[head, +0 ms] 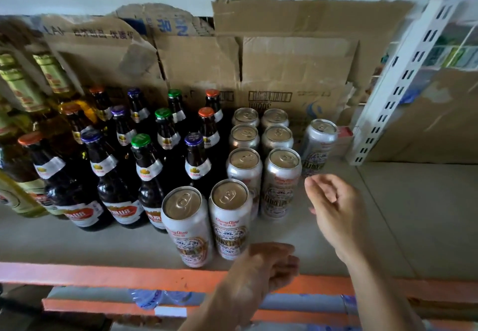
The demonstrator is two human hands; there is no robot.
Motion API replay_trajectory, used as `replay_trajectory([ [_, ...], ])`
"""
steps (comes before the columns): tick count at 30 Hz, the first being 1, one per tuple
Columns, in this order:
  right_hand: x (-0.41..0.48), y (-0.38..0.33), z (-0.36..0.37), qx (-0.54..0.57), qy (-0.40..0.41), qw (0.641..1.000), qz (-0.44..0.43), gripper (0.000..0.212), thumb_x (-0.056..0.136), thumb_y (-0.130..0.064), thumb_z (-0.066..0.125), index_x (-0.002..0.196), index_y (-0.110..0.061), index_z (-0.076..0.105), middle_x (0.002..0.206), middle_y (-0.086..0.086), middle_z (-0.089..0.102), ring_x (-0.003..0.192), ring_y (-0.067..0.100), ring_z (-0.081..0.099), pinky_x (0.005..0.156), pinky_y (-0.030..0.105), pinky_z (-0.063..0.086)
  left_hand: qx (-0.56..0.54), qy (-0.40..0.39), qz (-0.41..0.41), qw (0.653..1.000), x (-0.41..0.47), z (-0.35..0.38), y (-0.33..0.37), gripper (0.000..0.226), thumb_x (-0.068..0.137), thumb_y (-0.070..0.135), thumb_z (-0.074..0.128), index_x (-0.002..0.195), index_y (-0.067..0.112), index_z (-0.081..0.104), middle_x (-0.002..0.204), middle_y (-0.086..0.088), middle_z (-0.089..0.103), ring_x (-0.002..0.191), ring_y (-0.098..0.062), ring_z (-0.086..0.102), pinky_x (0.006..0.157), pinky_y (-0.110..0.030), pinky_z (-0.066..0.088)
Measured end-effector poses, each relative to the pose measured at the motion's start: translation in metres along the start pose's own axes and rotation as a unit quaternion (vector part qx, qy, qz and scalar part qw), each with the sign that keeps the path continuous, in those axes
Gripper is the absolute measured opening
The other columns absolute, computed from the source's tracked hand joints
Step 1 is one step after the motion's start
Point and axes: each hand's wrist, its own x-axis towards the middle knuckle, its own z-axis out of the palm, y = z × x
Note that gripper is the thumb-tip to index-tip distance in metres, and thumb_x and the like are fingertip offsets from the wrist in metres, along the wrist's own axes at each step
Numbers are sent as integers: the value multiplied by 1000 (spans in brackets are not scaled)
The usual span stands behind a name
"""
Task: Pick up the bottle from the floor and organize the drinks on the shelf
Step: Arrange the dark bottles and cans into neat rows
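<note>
Several silver beer cans [234,219] stand in two rows on the grey shelf [388,214], with one more can [318,147] set apart at the back right. Left of them stand several dark brown bottles [147,175] with coloured caps. My right hand [336,209] hovers over the shelf just right of the can rows, fingers loosely curled and apart, holding nothing. My left hand [261,271] is blurred at the shelf's orange front edge, below the nearest cans, fingers curled with nothing in them. No bottle on the floor is in view.
Taller green and yellow bottles [23,113] lean at the far left. Torn cardboard [284,59] lines the back of the shelf. A white slotted upright [398,90] stands at the right. Water bottle tops [152,299] show under the orange rail [103,276].
</note>
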Motion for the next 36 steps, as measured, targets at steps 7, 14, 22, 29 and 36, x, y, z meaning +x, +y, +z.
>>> replay_trajectory([
  [7,15,17,-27,-14,28,999,23,24,74,-57,58,87,-38,62,74,-6,67,75,14,67,69,52,57,-54,20,10,998,28,28,1,18,89,1,47,97,0,63,77,-15,68,71,-22,62,61,-22,53],
  [14,40,31,-41,-7,35,997,65,10,87,-23,68,86,-29,61,85,-8,68,77,1,66,73,41,57,-52,47,26,997,53,45,2,18,90,5,49,98,-1,63,84,-17,66,74,-23,61,58,-22,50],
  [22,82,35,-37,-35,29,995,86,33,61,-54,69,89,-43,58,85,-13,70,77,1,67,79,43,58,-50,61,23,997,70,51,5,18,90,2,48,98,2,65,82,-14,68,76,-22,62,69,-25,51],
  [29,124,25,-22,-75,5,996,37,87,55,-63,73,131,-26,52,121,-7,64,109,12,62,96,43,51,-80,57,25,995,74,49,8,16,90,-1,46,89,3,61,90,-18,55,77,-21,52,61,-20,47],
  [36,132,22,-10,-136,-3,991,-1,83,71,-46,80,141,-21,44,134,-2,57,119,10,53,98,26,42,-76,83,16,994,79,41,5,18,91,2,47,100,0,63,91,-17,65,79,-21,61,71,-25,53],
])
